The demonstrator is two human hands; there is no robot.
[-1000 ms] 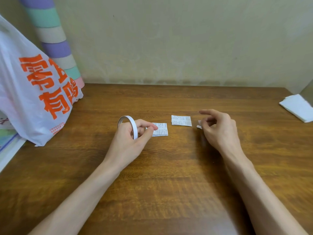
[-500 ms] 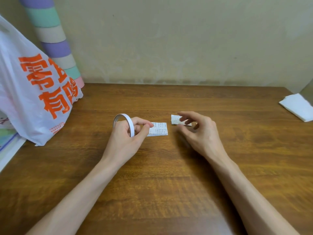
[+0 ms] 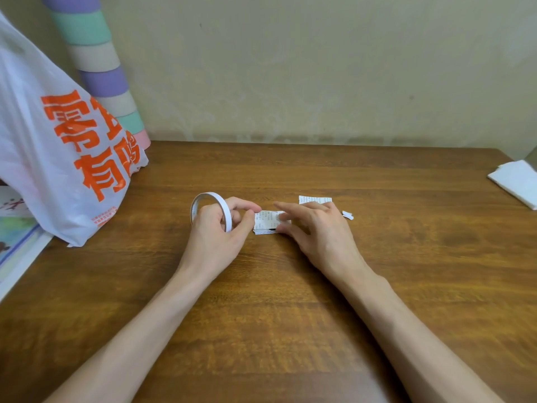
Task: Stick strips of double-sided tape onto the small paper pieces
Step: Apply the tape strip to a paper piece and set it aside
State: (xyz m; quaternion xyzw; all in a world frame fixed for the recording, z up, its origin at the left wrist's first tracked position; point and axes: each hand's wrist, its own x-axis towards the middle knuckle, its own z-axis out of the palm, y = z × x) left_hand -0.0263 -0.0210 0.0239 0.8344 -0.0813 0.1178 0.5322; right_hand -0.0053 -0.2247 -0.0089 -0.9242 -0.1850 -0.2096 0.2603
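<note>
My left hand (image 3: 216,234) grips a thin white ring of double-sided tape (image 3: 211,209) at the middle of the wooden table (image 3: 406,286). Just right of it lies a small stack of printed paper pieces (image 3: 266,223). My right hand (image 3: 313,231) rests on that stack, its straight fingers covering the stack's right end. Another printed paper piece (image 3: 315,199) lies flat behind my right hand. A tiny white scrap (image 3: 347,215) lies to the right of that hand.
A white plastic bag with orange characters (image 3: 58,146) stands at the left, with a striped pastel roll (image 3: 98,68) behind it against the wall. Books or papers (image 3: 17,242) lie under the bag. Folded white tissue (image 3: 517,181) sits at the table's right edge.
My right hand moved left from the tiny scrap, past the far paper piece, onto the stack beside my left hand. My left hand and the tape ring stayed almost still.
</note>
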